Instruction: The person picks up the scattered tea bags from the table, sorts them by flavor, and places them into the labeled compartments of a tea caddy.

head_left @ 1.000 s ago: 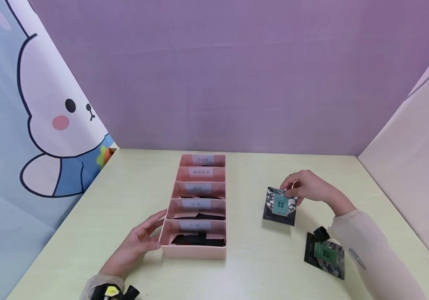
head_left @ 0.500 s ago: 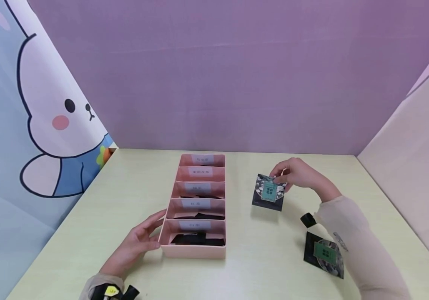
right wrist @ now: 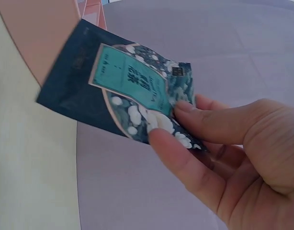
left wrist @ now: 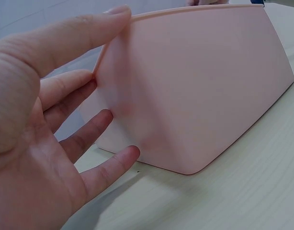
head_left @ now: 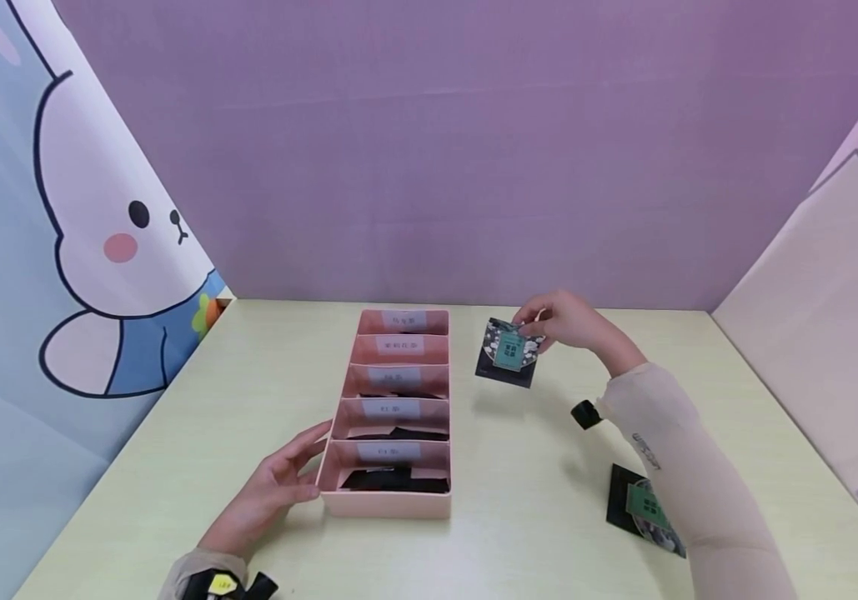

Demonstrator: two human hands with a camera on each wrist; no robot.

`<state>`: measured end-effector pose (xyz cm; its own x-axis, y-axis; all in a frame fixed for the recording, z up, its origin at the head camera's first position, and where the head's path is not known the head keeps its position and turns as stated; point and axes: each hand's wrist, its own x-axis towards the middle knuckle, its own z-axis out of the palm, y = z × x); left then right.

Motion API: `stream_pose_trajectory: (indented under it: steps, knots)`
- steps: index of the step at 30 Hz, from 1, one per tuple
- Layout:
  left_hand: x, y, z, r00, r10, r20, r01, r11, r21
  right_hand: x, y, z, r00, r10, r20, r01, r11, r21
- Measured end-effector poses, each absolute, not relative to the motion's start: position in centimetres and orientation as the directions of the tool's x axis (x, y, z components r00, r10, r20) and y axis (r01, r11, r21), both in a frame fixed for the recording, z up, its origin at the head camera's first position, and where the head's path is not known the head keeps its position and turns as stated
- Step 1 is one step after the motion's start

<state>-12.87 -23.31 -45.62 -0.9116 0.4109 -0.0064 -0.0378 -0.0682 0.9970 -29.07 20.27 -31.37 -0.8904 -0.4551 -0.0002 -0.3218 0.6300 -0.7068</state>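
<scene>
A dark tea sachet (head_left: 507,353) with a teal label and white flowers is pinched at its upper edge by my right hand (head_left: 567,323), above the table right of the pink box. In the right wrist view, thumb and fingers grip one end of the sachet (right wrist: 108,86). My left hand (head_left: 278,483) touches the near left corner of the pink divided box (head_left: 387,505); in the left wrist view its spread, fairly straight fingers (left wrist: 94,134) rest against the wall. Labelled compartments run front to back. Dark sachets (head_left: 396,480) lie in the nearer ones.
Another dark sachet (head_left: 642,508) with a green label lies on the table (head_left: 519,533), partly hidden by the right sleeve (head_left: 691,475). A purple panel (head_left: 474,167) stands behind the table, with printed cloths on both sides.
My right hand has carried the sachet leftward and away from me, closer to the box. The left hand and the box have stayed in place.
</scene>
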Motion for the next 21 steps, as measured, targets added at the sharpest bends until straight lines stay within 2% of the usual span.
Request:
stream_pose_trajectory:
  steps: [21]
  knots:
    - [-13.2, -23.4, -46.2, -0.897, 0.439, 0.059, 0.011, -0.112, 0.994, -32.0, 14.0, -29.3, -0.879, -0.471, 0.08, -0.387, 0.604, -0.697]
